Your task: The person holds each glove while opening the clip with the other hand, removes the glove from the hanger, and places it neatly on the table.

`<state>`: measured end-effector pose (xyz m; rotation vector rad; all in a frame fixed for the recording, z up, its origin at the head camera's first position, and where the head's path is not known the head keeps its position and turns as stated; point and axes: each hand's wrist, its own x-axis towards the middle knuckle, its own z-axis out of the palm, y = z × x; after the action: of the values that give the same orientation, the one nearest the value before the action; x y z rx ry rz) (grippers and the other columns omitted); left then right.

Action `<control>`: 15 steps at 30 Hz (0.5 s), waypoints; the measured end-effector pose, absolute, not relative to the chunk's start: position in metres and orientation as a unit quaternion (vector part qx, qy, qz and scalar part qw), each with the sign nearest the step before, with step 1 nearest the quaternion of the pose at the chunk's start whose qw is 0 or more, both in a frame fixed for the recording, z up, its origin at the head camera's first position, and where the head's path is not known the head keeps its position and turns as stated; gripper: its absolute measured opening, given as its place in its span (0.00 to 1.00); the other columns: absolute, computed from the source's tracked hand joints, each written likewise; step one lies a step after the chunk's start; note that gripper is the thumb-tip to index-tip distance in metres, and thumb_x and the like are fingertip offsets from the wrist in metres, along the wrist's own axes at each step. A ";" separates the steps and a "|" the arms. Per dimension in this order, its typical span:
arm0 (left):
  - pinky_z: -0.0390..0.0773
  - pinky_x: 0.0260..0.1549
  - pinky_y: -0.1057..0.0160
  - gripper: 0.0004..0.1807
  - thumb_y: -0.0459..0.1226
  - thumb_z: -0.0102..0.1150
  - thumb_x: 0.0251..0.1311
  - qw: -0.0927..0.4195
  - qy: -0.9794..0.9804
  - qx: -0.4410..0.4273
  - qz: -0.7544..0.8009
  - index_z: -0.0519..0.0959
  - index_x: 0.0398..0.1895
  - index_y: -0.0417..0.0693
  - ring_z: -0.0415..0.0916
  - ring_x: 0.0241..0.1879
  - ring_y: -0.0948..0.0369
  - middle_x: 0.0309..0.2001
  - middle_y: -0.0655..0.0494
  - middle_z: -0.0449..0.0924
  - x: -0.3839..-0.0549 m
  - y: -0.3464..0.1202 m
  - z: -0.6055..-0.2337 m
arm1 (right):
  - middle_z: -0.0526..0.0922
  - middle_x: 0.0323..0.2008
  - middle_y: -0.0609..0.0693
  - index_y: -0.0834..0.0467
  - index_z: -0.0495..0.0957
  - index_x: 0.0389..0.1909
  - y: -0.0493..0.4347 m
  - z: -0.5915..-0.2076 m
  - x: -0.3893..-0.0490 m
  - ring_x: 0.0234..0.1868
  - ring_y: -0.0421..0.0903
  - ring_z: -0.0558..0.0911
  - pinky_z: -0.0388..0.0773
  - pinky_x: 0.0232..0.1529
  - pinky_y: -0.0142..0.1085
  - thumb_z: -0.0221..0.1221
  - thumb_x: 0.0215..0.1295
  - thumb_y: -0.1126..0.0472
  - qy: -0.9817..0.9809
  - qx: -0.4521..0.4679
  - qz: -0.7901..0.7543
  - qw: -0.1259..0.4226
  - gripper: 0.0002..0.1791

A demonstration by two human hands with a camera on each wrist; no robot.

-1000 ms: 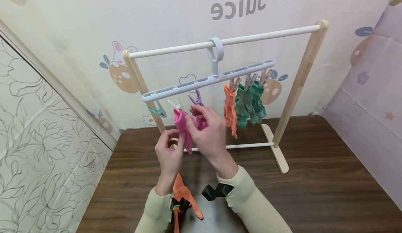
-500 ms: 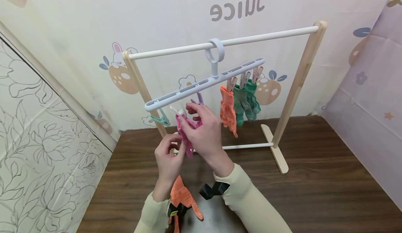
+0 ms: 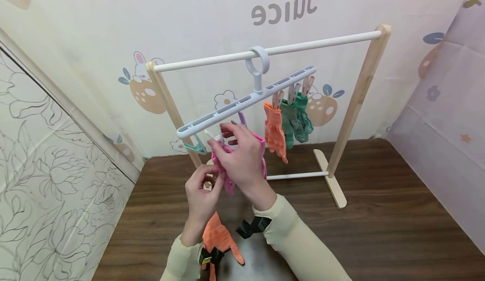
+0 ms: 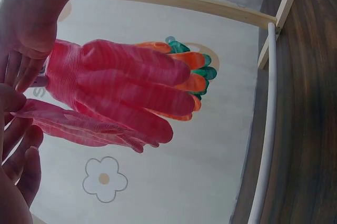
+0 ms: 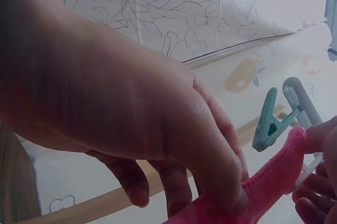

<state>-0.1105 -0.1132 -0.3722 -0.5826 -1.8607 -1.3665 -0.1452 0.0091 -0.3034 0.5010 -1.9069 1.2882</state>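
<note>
Left hand (image 3: 204,190): thumb and index pinch a pink glove (image 3: 229,186) below its cuff. Right hand (image 3: 242,157): thumb at the cuff's rim, fingers curled around the cuff end, right by a white clip (image 3: 217,138); can't tell if the clip itself is gripped too. Pink glove sits between the two hands, under the left half of a grey hanger (image 3: 257,91), cuff up, fingers down. Just left of it a teal clip (image 3: 196,147) hangs off the hanger's end. Behind the right hand, a second pink glove (image 4: 121,84), its cuff at a purple clip (image 3: 242,118). Hanger tilts, left end low, its ring over the white top rod (image 3: 322,43) of a wooden stand (image 3: 360,96). Right half of hanger: orange glove (image 3: 275,129) and green gloves (image 3: 303,123) in pale clips (image 3: 278,99), close together. On the dark wood table (image 3: 386,205), a loose orange glove (image 3: 219,237) lies partly hidden by the left wrist's black camera (image 3: 212,255). Cream sleeves (image 3: 303,247) on both arms. Backdrop (image 3: 197,16) prints: reversed "Juice", rabbit, fruit, flowers.
</note>
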 end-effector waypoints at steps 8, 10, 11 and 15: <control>0.79 0.22 0.58 0.10 0.24 0.67 0.53 0.355 -0.727 -0.241 -0.536 0.82 0.37 0.42 0.76 0.28 0.61 0.34 0.51 0.83 -0.120 -0.119 -0.390 | 0.85 0.38 0.53 0.61 0.81 0.47 0.006 -0.303 -0.146 0.38 0.44 0.83 0.83 0.36 0.39 0.74 0.55 0.54 -0.742 0.188 0.511 0.391 0.22; 0.78 0.21 0.57 0.09 0.26 0.66 0.55 0.351 -0.728 -0.240 -0.538 0.83 0.38 0.43 0.76 0.28 0.61 0.34 0.53 0.83 -0.119 -0.118 -0.390 | 0.84 0.38 0.53 0.61 0.81 0.46 0.006 -0.303 -0.147 0.37 0.45 0.83 0.83 0.36 0.39 0.73 0.56 0.55 -0.741 0.187 0.509 0.395 0.21; 0.78 0.21 0.57 0.08 0.26 0.66 0.55 0.350 -0.728 -0.240 -0.538 0.83 0.38 0.43 0.76 0.28 0.60 0.34 0.53 0.83 -0.119 -0.118 -0.390 | 0.84 0.38 0.53 0.61 0.81 0.46 0.006 -0.304 -0.147 0.37 0.45 0.83 0.82 0.36 0.38 0.73 0.56 0.56 -0.741 0.187 0.508 0.397 0.20; 0.78 0.22 0.60 0.07 0.28 0.66 0.57 0.347 -0.731 -0.235 -0.539 0.83 0.37 0.43 0.75 0.28 0.60 0.34 0.54 0.83 -0.119 -0.118 -0.388 | 0.83 0.38 0.53 0.62 0.82 0.46 0.006 -0.304 -0.147 0.37 0.44 0.82 0.81 0.37 0.37 0.72 0.57 0.58 -0.741 0.187 0.505 0.401 0.19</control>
<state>-0.1188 -0.1180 -0.3884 -0.6104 -1.8967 -1.3974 -0.1472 0.0065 -0.3038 0.4731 -1.8740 1.2757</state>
